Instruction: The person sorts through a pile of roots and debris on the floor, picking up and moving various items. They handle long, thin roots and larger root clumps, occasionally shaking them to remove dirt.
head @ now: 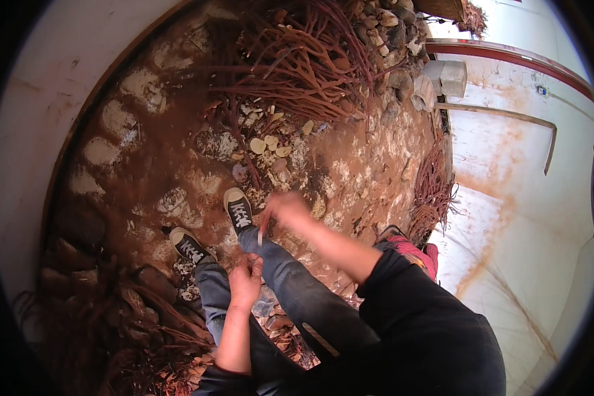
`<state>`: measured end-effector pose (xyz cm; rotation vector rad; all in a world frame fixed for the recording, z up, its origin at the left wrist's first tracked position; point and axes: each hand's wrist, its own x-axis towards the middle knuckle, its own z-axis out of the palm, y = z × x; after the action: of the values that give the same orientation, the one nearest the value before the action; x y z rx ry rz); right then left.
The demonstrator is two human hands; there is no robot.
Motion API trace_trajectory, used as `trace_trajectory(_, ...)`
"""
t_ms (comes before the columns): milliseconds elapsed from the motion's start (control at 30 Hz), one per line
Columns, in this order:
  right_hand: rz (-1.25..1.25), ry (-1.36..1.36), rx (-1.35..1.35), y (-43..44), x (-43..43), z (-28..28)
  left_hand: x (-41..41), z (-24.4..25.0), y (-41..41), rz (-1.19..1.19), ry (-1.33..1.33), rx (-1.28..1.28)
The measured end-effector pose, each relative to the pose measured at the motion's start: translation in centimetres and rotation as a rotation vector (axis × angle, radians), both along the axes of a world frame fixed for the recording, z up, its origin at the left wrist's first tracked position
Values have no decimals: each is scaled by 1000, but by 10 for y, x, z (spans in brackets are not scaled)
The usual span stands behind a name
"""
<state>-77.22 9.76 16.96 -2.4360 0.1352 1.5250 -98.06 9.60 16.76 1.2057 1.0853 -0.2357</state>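
Observation:
My right hand is blurred by motion above my right shoe. A thin reddish stick-like piece with a pale end points down from its fingers; at its blur the exact tool or material cannot be told. Over my left thigh is my left hand, its fingers curled together with thumb against forefinger; whether something small is between them cannot be seen. Beyond my feet, reddish-brown branching stems lie in a large heap. Several pale yellow flat round pieces rest on the dirty ground between the heap and my shoes.
Stones and grey blocks stand at the upper right. More red strands lie along the right edge, beside a red patterned bag or cloth. Stones and stems fill the lower left. A pale wall curves along the left.

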Motion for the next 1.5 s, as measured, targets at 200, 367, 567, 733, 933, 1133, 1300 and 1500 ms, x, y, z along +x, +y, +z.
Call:
trace_trajectory(200, -661, -300, 475, 23, 171, -1, -50, -23, 0, 329, -8, -166)
trace_trajectory(367, -190, -131, 324, 3, 105, -10, -103, -49, 52, 467, 320, -106)
trace_trajectory(567, 15, 399, 279, 3, -93, -19, -197, -73, 107, 1221, 410, 233)
trace_trajectory(733, 11, 685, 337, -9, -163, -13, -215, -64, 150, 1311, 415, 336)
trace_trajectory(933, 77, 711, 300, -13, -166, -16, -213, -105, 202, 1804, 408, 255)
trace_trajectory(1133, 102, 595, 284, -18, -158, -16, -239, -118, 179, 1889, 647, 502)
trace_trajectory(1300, 136, 536, 294, -8, -171, -16, -232, -62, 171, 1913, 417, 455)
trace_trajectory(1500, 195, 534, 365, 11, -193, -15, -229, 2, 162, 1733, 340, 404)
